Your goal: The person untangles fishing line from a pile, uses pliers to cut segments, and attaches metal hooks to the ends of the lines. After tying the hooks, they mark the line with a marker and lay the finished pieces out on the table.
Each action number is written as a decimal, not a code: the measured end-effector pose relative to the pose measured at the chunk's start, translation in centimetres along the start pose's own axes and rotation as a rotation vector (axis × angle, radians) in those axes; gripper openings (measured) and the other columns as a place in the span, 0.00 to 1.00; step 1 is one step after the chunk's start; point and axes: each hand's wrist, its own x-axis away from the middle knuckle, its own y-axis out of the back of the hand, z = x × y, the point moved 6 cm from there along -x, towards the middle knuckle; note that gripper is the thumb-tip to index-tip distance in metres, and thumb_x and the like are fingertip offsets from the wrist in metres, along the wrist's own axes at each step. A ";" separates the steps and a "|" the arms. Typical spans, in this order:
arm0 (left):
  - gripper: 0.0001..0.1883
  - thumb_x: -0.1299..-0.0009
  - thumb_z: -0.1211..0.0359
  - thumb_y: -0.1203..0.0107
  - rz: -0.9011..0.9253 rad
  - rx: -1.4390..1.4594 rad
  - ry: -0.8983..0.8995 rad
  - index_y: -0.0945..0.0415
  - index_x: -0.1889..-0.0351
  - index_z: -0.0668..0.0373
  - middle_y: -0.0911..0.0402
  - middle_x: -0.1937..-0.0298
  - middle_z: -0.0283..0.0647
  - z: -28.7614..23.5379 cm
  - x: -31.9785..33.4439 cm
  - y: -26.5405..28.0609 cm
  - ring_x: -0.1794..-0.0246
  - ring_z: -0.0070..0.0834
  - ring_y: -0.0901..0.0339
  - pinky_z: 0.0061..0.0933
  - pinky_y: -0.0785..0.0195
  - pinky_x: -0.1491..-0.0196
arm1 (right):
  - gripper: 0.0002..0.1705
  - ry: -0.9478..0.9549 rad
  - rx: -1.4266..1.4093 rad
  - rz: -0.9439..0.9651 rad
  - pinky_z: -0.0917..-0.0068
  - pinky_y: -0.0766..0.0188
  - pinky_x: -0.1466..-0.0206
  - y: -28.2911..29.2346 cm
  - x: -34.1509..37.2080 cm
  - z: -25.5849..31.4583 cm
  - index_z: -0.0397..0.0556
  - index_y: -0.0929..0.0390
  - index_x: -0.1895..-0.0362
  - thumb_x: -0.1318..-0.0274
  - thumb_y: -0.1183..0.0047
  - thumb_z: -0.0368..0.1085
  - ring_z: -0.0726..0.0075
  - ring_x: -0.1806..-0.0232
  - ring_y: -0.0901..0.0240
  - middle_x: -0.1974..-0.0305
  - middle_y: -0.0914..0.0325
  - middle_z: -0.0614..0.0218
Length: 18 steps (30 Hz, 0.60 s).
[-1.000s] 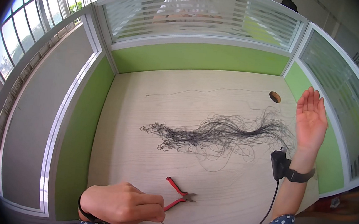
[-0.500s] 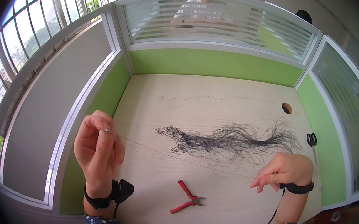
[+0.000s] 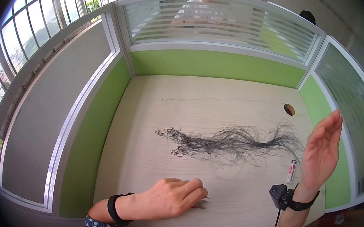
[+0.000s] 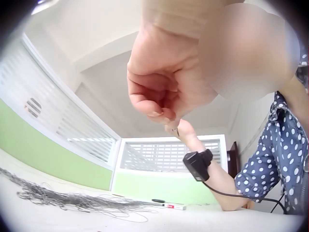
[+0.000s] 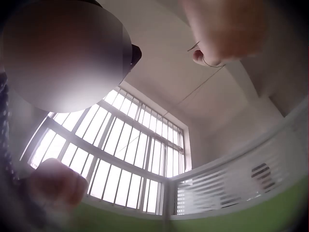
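Note:
Low over the front of the table, my left hand (image 3: pixel 177 197) pinches the small shiny end of a thin line (image 5: pixel 193 93), its fingers curled. Beneath it, the pliers (image 3: pixel 200 205) are mostly covered; just the metal jaws and a bit of red show. My right hand (image 3: pixel 322 150) is raised at the right, fingers straight and together. In the right wrist view the line loops at the right hand (image 5: pixel 227 34) and slants down toward the blurred left hand (image 5: pixel 55 186). A tangled bundle of thin dark strands (image 3: pixel 232 141), with curled hook-like left ends, lies mid-table.
A white tube with a red label (image 3: pixel 291 171) lies beside the right wrist. One separate long strand (image 3: pixel 219 101) stretches across the back, near a round hole (image 3: pixel 289 109). Black scissor handles (image 4: pixel 158 200) show in the left wrist view. Green partitions (image 3: pixel 218 66) enclose the table.
My left hand has swung from raised at the left down to the table's front, over the pliers. My right hand has risen from bent and pinching to upright with straight fingers, uncovering the tube.

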 end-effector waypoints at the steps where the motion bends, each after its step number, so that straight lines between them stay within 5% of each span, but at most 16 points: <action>1: 0.10 0.45 0.76 0.49 0.000 0.003 -0.002 0.32 0.64 0.64 0.33 0.70 0.37 -0.4 0.0 0.0 0.81 0.24 0.30 0.24 0.36 0.81 | 0.23 0.065 0.182 -0.081 0.63 0.39 0.39 0.6 -0.1 0.2 0.43 0.32 0.48 0.34 0.70 0.46 0.56 0.38 0.41 0.41 0.36 0.59; 2: 0.10 0.44 0.76 0.49 -0.017 0.091 -0.047 0.31 0.64 0.64 0.32 0.69 0.37 -1.0 0.1 0.3 0.81 0.24 0.30 0.24 0.35 0.81 | 0.23 0.066 0.182 -0.082 0.63 0.39 0.39 0.6 -0.2 -0.2 0.43 0.32 0.48 0.34 0.70 0.46 0.56 0.38 0.41 0.41 0.36 0.59; 4: 0.10 0.44 0.77 0.49 -0.032 0.180 -0.090 0.31 0.64 0.64 0.31 0.68 0.38 -1.8 0.1 0.9 0.81 0.23 0.30 0.24 0.35 0.81 | 0.22 0.060 1.118 -0.007 0.65 0.35 0.44 -0.1 -0.6 -1.5 0.40 0.28 0.52 0.34 0.66 0.44 0.57 0.47 0.31 0.49 0.28 0.58; 5: 0.10 0.45 0.77 0.47 -0.080 0.280 -0.100 0.30 0.65 0.63 0.30 0.69 0.38 -1.8 0.2 1.7 0.80 0.23 0.30 0.24 0.35 0.81 | 0.22 0.061 1.117 -0.007 0.65 0.35 0.44 -0.2 -0.6 -2.2 0.40 0.28 0.52 0.34 0.66 0.44 0.57 0.47 0.31 0.49 0.28 0.58; 7: 0.10 0.45 0.78 0.45 -0.127 0.381 -0.110 0.30 0.65 0.63 0.29 0.69 0.38 -1.9 0.3 3.1 0.79 0.24 0.29 0.23 0.35 0.81 | 0.19 -0.230 1.668 -0.002 0.70 0.31 0.51 0.6 -0.2 -4.6 0.39 0.24 0.59 0.36 0.62 0.42 0.61 0.57 0.24 0.60 0.21 0.59; 8: 0.07 0.44 0.78 0.44 -0.240 0.423 -0.049 0.29 0.68 0.62 0.28 0.70 0.37 -1.5 0.4 4.4 0.80 0.23 0.28 0.21 0.35 0.81 | 0.19 -0.229 1.668 -0.004 0.70 0.31 0.51 0.6 -0.1 -4.9 0.39 0.24 0.59 0.36 0.62 0.42 0.61 0.57 0.24 0.60 0.21 0.59; 12: 0.07 0.43 0.80 0.44 -0.607 0.584 0.237 0.30 0.70 0.63 0.28 0.72 0.39 1.2 2.5 5.9 0.79 0.22 0.31 0.19 0.36 0.78 | 0.17 -0.818 1.614 0.268 0.77 0.30 0.62 1.9 1.6 -7.8 0.39 0.23 0.64 0.38 0.58 0.40 0.68 0.66 0.24 0.68 0.21 0.60; 13: 0.07 0.43 0.80 0.44 -0.608 0.583 0.239 0.30 0.70 0.63 0.28 0.72 0.39 1.3 2.5 6.0 0.79 0.22 0.31 0.19 0.36 0.78 | 0.17 -1.036 1.530 0.431 0.78 0.30 0.66 2.0 2.8 -8.7 0.40 0.23 0.65 0.38 0.58 0.41 0.69 0.70 0.24 0.70 0.21 0.60; 14: 0.06 0.42 0.80 0.45 -0.654 0.621 0.307 0.30 0.70 0.64 0.28 0.72 0.40 1.9 2.5 6.0 0.80 0.22 0.31 0.19 0.36 0.78 | 0.17 -1.036 1.530 0.434 0.78 0.30 0.66 2.1 2.9 -8.7 0.40 0.23 0.65 0.38 0.58 0.41 0.69 0.70 0.24 0.70 0.21 0.60; 16: 0.06 0.42 0.81 0.46 -0.700 0.657 0.378 0.31 0.70 0.64 0.28 0.72 0.40 3.0 2.4 5.7 0.80 0.21 0.32 0.19 0.36 0.78 | 0.17 -1.351 1.157 0.710 0.77 0.31 0.71 1.4 5.5 -10.0 0.40 0.24 0.66 0.37 0.59 0.41 0.70 0.76 0.27 0.73 0.22 0.60; 18: 0.04 0.40 0.83 0.51 -0.574 0.345 0.310 0.33 0.71 0.67 0.32 0.71 0.41 3.4 1.3 4.5 0.81 0.18 0.32 0.16 0.35 0.81 | 0.18 -1.388 0.932 0.817 0.76 0.32 0.74 0.2 5.9 -10.4 0.38 0.24 0.65 0.37 0.60 0.41 0.68 0.77 0.27 0.73 0.22 0.58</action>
